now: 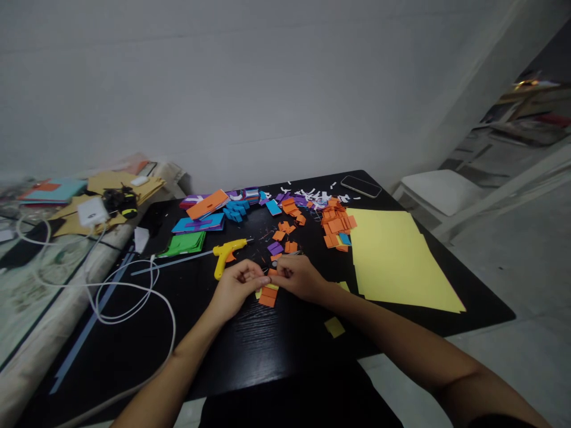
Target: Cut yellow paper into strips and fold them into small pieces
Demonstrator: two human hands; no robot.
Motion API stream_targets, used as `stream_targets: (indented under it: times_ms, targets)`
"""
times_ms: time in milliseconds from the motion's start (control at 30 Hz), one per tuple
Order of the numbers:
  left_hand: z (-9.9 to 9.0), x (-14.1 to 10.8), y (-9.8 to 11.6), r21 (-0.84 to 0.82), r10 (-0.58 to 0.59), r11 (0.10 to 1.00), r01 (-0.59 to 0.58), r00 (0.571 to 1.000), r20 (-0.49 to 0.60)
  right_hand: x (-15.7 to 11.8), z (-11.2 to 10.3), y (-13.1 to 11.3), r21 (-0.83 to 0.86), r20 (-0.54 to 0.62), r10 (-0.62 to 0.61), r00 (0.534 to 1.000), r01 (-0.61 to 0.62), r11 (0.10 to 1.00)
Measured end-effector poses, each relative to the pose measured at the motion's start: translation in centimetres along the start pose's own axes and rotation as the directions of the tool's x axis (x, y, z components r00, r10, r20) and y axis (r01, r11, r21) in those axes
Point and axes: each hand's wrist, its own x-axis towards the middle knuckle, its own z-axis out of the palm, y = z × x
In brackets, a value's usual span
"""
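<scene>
My left hand (236,288) and my right hand (301,278) meet over the front middle of the black table, fingertips pinched close together. Between them are small orange paper pieces (267,297) with yellow paper showing at the edges. The fingers partly hide where they grip. Just beyond my left hand lies a yellow glue gun (227,254), its nozzle pointing right. Past my fingertips are small cut purple paper pieces (275,248) and orange paper pieces (291,246). Part of a metal tool shows behind my right hand, its kind unclear.
Large yellow sheets (397,255) lie on the right, beside a heap of orange pieces (336,223). Green paper (185,244), blue paper (200,223) and white scraps (312,195) lie farther back, near a phone (361,186). A white cable (167,303) loops across the left side.
</scene>
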Motion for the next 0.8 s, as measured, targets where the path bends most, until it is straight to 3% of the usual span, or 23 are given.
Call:
stream_targets:
  times_ms: [133,267,433,567,800]
  targets:
    - [-0.6,0.2,0.3,0.013,0.047,0.999,-0.046,0.996,-0.080,0.3,-0.4,-0.4,0.063,-0.047,0.101,0.994,-0.098,0.993]
    - [-1.2,0.1,0.5,0.089,0.108,0.991,-0.095,0.982,-0.155,0.5,-0.7,-0.4,0.064,-0.030,0.122,0.992,-0.120,0.991]
    - [-1.1,-0.3,0.2,0.338,0.199,0.929,-0.153,0.974,-0.108,0.5,-1.0,-0.6,0.025,-0.010,0.126,0.992,-0.125,0.992]
    - [-0.9,-0.4,0.1,0.401,0.276,0.888,-0.226,0.958,-0.071,0.5,-0.9,-0.6,0.014,0.002,0.113,0.994,-0.113,0.993]
    - [-0.9,-0.2,0.0,0.482,0.364,0.830,-0.280,0.928,-0.086,0.5,-0.6,-0.2,0.144,-0.021,0.130,0.991,-0.126,0.982]
